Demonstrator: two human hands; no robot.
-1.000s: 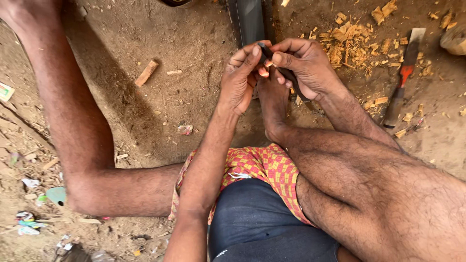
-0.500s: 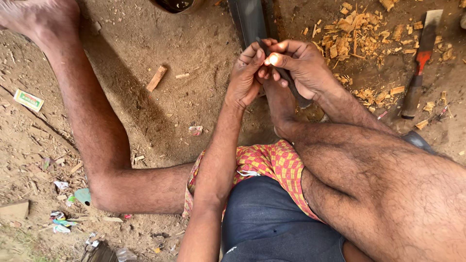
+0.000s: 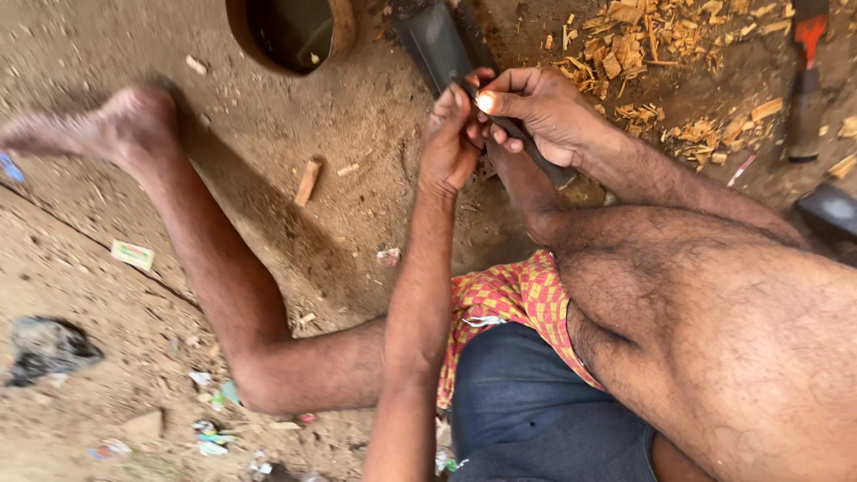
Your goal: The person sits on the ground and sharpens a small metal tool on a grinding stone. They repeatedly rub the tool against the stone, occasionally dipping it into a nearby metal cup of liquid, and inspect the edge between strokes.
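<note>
The dirt floor [image 3: 107,205] is seen more widely than a second ago: the view has shifted, so a dark round bowl [image 3: 290,31] now shows at the far edge. A dark flat blade [image 3: 437,45] lies beyond the hands. The right hand [image 3: 544,112] stays closed around a dark slim tool [image 3: 544,165]; the left hand [image 3: 451,143] is still pinched against it. Wood chips [image 3: 669,54] are scattered at the far right. The work appears unchanged.

A single head-worn camera looks steeply down, close over the seated person's own bare legs [image 3: 714,330]; it faces the sandy dirt floor [image 3: 80,268] ahead; no second view shares the scene.
</note>
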